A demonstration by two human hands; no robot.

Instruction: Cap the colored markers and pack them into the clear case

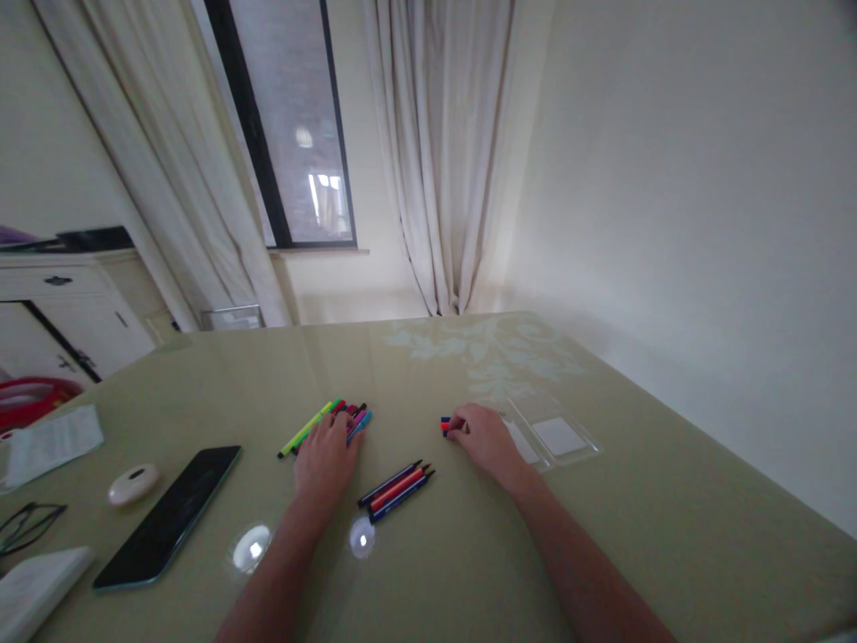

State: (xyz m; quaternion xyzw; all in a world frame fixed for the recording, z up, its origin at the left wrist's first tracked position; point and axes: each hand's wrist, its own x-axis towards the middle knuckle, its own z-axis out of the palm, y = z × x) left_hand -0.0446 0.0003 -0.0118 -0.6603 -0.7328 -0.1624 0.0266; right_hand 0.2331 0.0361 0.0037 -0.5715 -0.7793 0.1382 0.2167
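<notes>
My left hand (327, 454) lies over a loose bunch of felt-tip pens (304, 430), fingers curled down around some of them; yellow, green, red, pink and blue barrels stick out. On the right, my right hand (487, 438) is closed in a pinch at small red and blue pen caps (445, 426), which show at the fingertips. Between my forearms lie three uncapped felt-tip pens (398, 489), two dark and one red, side by side with tips pointing away to the right. An opened clear plastic case (589, 446) lies flat beyond my right hand, partly hidden by it.
A phone (170, 518), a pale oval case (134, 484), glasses (30, 527), a white box (40, 585) and a paper packet (57, 442) lie on the left of the glossy green table (281, 366). The wall (703, 223) borders the right edge.
</notes>
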